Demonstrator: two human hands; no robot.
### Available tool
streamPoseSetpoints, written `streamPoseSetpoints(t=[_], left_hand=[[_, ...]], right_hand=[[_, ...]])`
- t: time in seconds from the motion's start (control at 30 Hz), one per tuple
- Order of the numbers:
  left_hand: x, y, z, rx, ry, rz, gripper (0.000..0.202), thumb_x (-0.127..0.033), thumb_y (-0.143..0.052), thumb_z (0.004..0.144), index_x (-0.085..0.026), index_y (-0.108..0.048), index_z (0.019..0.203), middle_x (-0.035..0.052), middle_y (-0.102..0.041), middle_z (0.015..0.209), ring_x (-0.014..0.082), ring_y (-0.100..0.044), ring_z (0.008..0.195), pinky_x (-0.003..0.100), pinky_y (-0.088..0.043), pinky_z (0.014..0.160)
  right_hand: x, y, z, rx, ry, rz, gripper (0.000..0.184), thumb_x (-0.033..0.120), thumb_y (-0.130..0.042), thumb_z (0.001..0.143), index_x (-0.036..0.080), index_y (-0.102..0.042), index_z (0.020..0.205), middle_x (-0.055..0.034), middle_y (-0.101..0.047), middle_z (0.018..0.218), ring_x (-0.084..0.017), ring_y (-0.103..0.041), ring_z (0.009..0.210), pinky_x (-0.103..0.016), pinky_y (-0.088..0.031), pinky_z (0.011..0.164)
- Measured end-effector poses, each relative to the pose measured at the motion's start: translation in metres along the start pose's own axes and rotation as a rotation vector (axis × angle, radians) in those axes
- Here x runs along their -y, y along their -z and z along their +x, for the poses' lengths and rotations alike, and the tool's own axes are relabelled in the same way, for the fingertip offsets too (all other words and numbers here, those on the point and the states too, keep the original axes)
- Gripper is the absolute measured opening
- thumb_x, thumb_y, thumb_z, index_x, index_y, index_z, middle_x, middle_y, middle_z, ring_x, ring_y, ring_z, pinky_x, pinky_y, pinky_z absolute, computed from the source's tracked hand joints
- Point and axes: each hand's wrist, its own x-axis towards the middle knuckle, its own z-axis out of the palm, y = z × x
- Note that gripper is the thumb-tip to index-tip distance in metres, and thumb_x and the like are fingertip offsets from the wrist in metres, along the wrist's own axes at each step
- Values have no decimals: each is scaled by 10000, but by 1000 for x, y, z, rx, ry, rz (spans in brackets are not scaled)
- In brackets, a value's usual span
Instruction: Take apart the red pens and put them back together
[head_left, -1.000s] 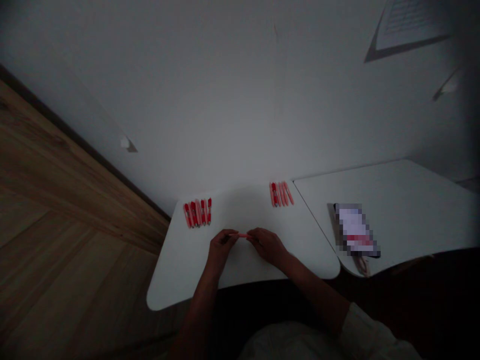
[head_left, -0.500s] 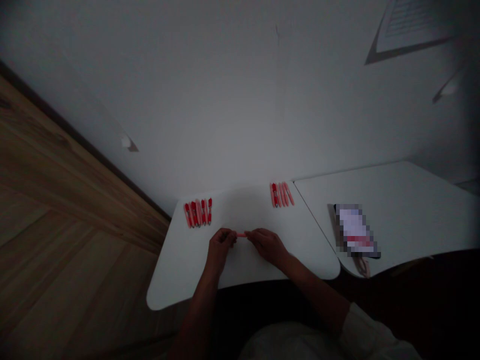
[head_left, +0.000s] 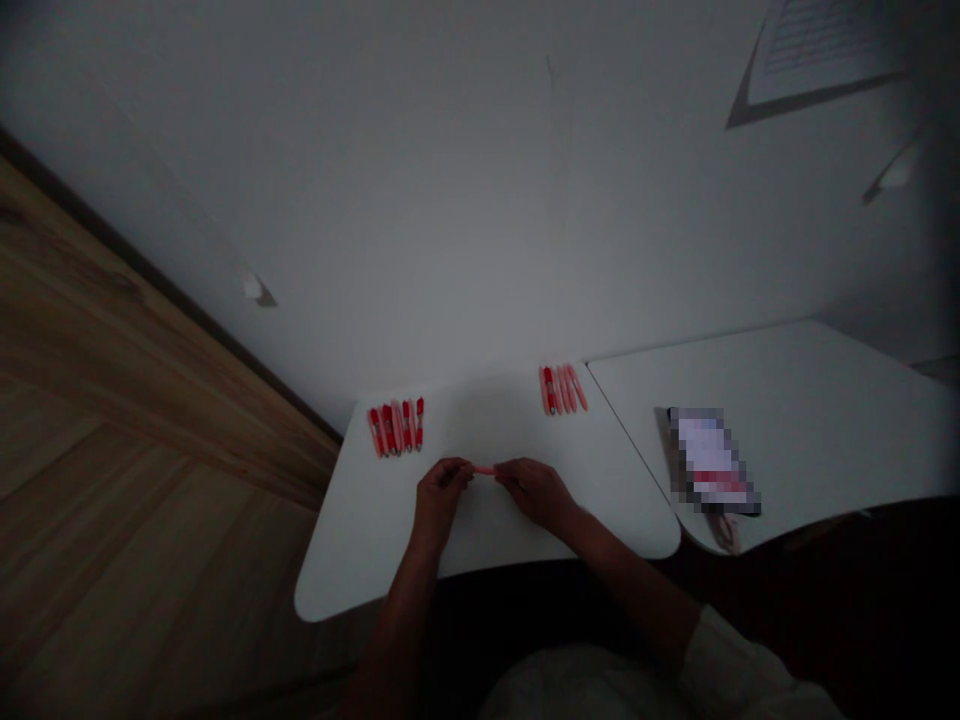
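Between my two hands a pink pen (head_left: 484, 470) lies level, held near the front half of the white table. My left hand (head_left: 444, 484) pinches its left end. The fingers of my right hand (head_left: 531, 488) are closed on its right end. Both pen tips are hidden by fingers. Beyond my left hand, a row of several red and pink pens (head_left: 396, 428) lies side by side. A second row of several pens (head_left: 562, 390), mostly pink with a red one, sits farther back to the right.
A white table (head_left: 360, 540) stands against a pale wall. On the adjoining table (head_left: 825, 420) at right lies a phone (head_left: 712, 460) with a blurred screen and a pinkish strap (head_left: 726, 533). A printed sheet (head_left: 825, 50) hangs on the wall. Wood-patterned flooring (head_left: 150, 560) is at left.
My right hand has slid slightly to the right along the pen, so a little more of the pen shows between my hands. The pen rows have stayed put.
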Motion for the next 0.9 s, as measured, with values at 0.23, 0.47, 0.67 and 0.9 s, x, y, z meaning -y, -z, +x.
streamPoseSetpoints(t=[0.23, 0.47, 0.67, 0.9], left_hand=[[4, -1, 1, 16, -10, -142, 310, -310, -709, 684, -180, -615, 949, 37, -679, 862, 156, -630, 801, 293, -483, 758], [4, -4, 0, 29, -42, -188, 296, -284, -692, 711, -178, -577, 963, 65, -681, 921, 180, -638, 892, 341, -471, 850], [0, -2, 0, 9, 1, -57, 263, -354, -646, 747, -166, -615, 927, 35, -655, 789, 143, -599, 715, 264, -465, 668], [2, 0, 2, 13, 5, -17, 221, -355, -663, 723, -162, -634, 826, 4, -622, 675, 122, -553, 625, 249, -439, 617]], right_hand=[[1, 0, 0, -6, 7, -30, 293, 287, -467, 927, 218, -557, 1197, -56, -693, 953, -163, -643, 820, -267, -503, 745], [1, 2, 0, 0, 24, 15, 239, 254, -453, 933, 240, -603, 1118, -39, -695, 977, -148, -642, 883, -258, -499, 799], [2, 2, 0, -8, 42, 33, 248, 256, -430, 942, 243, -605, 1117, -40, -695, 988, -148, -639, 895, -264, -496, 803], [1, 1, 0, 6, 28, 1, 256, 266, -445, 934, 252, -590, 1145, -34, -696, 975, -149, -642, 852, -259, -499, 770]])
